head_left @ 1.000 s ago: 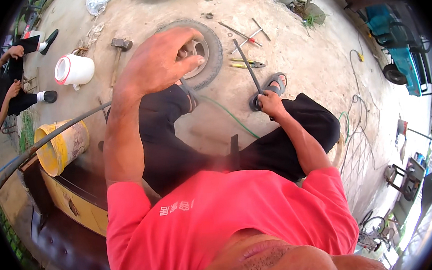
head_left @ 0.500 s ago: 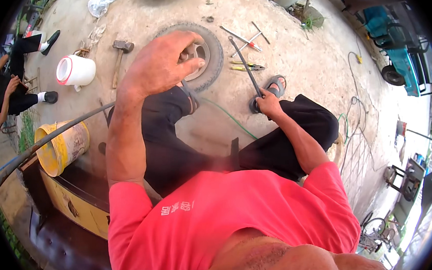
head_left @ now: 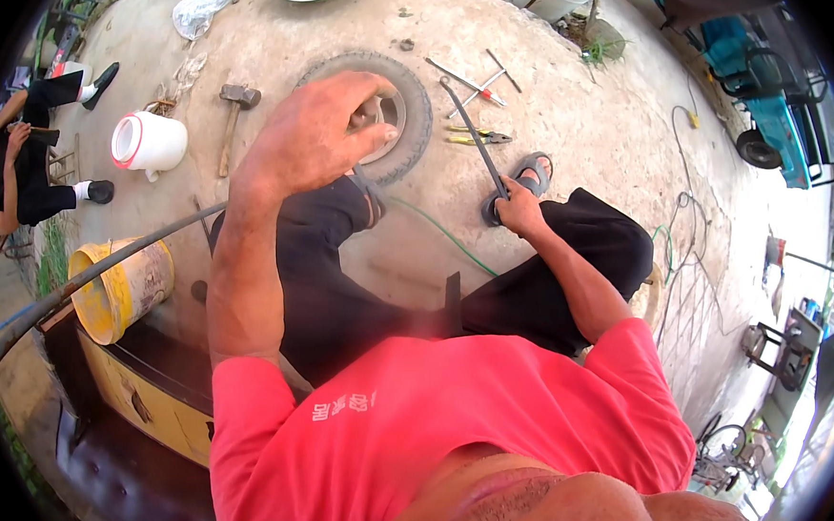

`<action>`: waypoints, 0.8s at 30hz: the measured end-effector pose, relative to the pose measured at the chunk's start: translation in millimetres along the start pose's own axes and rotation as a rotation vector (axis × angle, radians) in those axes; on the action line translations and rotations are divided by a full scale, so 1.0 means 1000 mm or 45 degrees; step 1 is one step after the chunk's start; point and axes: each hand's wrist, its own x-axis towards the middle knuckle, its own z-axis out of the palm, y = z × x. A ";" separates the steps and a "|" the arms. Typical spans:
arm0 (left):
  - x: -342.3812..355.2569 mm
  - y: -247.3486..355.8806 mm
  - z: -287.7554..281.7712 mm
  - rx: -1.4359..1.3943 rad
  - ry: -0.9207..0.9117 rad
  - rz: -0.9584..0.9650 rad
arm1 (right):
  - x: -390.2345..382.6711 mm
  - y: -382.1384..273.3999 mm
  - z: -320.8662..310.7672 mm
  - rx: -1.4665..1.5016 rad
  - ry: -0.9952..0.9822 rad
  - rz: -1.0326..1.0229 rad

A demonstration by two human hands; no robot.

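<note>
Rough concrete floor, one wheel, one metal bar.
Right hand is wrapped round the metal bar's near end; left hand hangs half-curled, thumb apart, nothing visible in it, can't tell if it's touching the wheel. Imo grip low and firm, loose fingers clear of the tip. Wheel lies flat on the concrete floor, partly hidden by the left hand; pliers just beside the metal bar, hammer and white bucket off left. Further out it's cluttered, blue vehicle over right.
</note>
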 end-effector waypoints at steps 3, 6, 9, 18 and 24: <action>0.000 0.001 0.001 0.011 -0.004 0.008 | -0.001 -0.005 -0.011 0.039 -0.093 0.081; 0.000 0.003 0.004 0.009 -0.005 0.022 | 0.004 0.006 0.000 -0.054 -0.062 0.015; -0.001 0.003 0.007 0.004 -0.009 0.006 | 0.005 -0.001 -0.001 -0.134 -0.088 0.014; 0.000 0.005 0.013 0.044 -0.016 0.026 | 0.003 -0.017 -0.010 -0.092 -0.177 0.134; -0.001 0.007 0.015 0.087 -0.015 0.028 | 0.008 -0.006 0.001 -0.234 -0.133 0.047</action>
